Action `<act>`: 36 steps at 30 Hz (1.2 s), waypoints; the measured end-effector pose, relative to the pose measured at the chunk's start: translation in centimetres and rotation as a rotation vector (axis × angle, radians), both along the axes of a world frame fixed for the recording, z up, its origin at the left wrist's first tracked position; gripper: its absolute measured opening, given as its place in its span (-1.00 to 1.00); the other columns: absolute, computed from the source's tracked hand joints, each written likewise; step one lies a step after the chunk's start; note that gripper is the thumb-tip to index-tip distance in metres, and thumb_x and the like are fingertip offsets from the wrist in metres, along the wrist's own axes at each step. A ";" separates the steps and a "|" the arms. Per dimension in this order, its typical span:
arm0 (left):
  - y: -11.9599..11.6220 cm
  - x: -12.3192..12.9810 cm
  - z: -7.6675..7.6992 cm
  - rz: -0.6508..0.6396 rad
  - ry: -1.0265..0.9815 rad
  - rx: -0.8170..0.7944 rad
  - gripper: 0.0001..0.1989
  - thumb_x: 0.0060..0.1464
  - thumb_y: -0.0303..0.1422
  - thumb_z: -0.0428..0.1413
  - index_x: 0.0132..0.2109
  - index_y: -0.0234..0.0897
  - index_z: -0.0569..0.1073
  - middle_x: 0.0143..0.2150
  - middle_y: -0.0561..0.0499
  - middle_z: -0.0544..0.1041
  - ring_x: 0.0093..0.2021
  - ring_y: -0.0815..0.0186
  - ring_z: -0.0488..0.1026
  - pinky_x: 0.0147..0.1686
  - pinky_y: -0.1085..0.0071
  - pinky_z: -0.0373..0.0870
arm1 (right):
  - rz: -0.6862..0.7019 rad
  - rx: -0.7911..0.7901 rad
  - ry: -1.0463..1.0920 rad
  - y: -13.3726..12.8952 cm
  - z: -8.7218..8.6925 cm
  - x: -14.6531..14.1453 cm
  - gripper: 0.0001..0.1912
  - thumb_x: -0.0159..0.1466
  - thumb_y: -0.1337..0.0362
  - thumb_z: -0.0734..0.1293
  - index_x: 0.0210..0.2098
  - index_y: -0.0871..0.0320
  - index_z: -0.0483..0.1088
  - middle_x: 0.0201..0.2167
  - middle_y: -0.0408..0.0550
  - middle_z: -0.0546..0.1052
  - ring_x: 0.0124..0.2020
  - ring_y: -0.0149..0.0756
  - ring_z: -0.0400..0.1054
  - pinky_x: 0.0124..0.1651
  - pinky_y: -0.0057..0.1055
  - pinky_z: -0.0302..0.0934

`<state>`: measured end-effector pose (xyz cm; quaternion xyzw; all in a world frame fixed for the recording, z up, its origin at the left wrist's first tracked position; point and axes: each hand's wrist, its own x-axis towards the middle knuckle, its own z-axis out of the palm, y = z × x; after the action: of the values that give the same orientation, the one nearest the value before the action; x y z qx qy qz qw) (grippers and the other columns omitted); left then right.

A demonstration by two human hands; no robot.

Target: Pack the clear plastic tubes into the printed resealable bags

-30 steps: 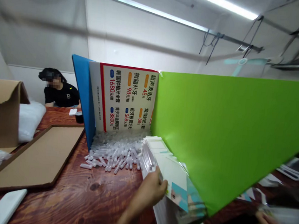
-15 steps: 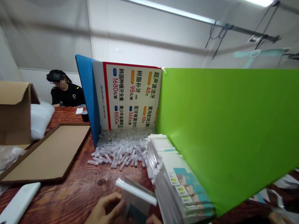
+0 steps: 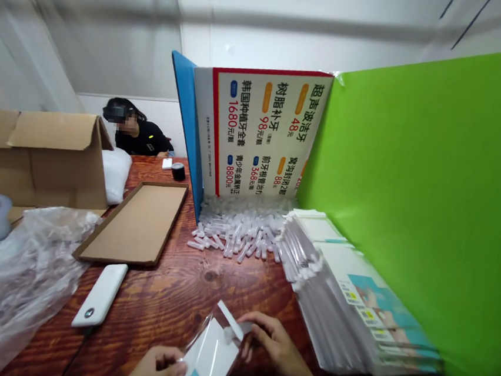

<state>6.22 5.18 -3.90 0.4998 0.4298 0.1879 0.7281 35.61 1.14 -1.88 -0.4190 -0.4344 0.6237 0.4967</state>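
Along the right of the wooden table (image 3: 169, 298) a green divider (image 3: 419, 186) backs a leaning stack of packaged cards (image 3: 345, 303), with small clear tubes (image 3: 237, 234) heaped in the corner behind. Nearer the bottom edge, the left hand (image 3: 155, 371) pinches a clear sleeve (image 3: 210, 355) with its card low down, seemingly to steady it. The right hand (image 3: 273, 344) grips its flap, and nothing blocks either hand.

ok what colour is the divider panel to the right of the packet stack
Bright green divider panel, plain with no print, seen in the head view, standing behind the packet stack.

Tubes (image 3: 239, 234) lie between the tray (image 3: 138, 224) and the card stack (image 3: 346, 298).
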 end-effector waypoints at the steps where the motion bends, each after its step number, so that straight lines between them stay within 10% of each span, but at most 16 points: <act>1: 0.2 0.0 0.6 -0.018 0.007 0.002 -0.40 -0.10 0.17 0.27 -0.43 -0.38 0.52 -0.54 0.02 0.41 -0.49 0.36 0.26 -0.43 0.47 0.10 | 0.016 -0.012 -0.024 -0.1 0.0 0.1 -0.60 0.33 0.01 0.33 -0.08 0.22 0.50 -0.48 -0.06 0.60 -0.48 -0.29 0.51 -0.37 -0.41 0.35; 6: 0.9 0.7 2.0 0.035 0.015 -0.010 -0.41 -0.04 0.15 0.25 -0.39 -0.40 0.48 -0.47 0.06 0.34 -0.43 0.38 0.19 -0.40 0.49 0.10 | 0.050 -0.080 -0.169 -0.4 0.5 0.6 -0.68 0.29 0.10 0.36 -0.15 0.22 0.56 -0.52 -0.11 0.59 -0.50 -0.34 0.49 -0.38 -0.46 0.33; 12: 0.7 1.3 0.0 0.095 0.074 0.000 -0.46 0.02 0.15 0.20 -0.39 -0.30 0.38 -0.47 0.13 0.22 -0.48 0.40 0.11 -0.51 0.49 0.03 | 0.025 -0.257 -0.186 -0.4 -0.4 -0.2 -0.82 0.10 0.25 0.47 -0.34 0.22 0.50 -0.58 -0.17 0.56 -0.56 -0.34 0.45 -0.47 -0.48 0.32; 19: 1.0 -0.6 -1.1 0.013 0.085 0.099 -0.43 0.08 0.17 0.12 -0.38 -0.34 0.39 -0.42 0.06 0.26 -0.37 0.33 0.19 -0.37 0.46 0.16 | -0.092 -0.165 -0.228 -0.5 -0.6 0.2 -0.75 0.15 0.14 0.48 -0.30 0.18 0.48 -0.51 -0.17 0.53 -0.51 -0.31 0.44 -0.43 -0.44 0.32; 36: -0.9 1.3 0.2 -0.062 0.134 0.067 -0.30 -0.11 0.25 0.22 -0.17 -0.35 0.60 -0.18 -0.13 0.57 -0.11 0.08 0.44 -0.06 0.33 0.37 | 0.159 -0.122 -0.183 -0.5 -2.4 -1.9 -0.55 -0.09 -0.02 0.57 -0.35 0.21 0.61 -0.53 -0.20 0.43 -0.48 -0.44 0.21 -0.41 -0.50 0.05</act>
<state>7.54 4.28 -3.71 0.5483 0.4555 0.1456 0.6860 33.73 0.63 -4.27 -0.4679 -0.4711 0.6454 0.3777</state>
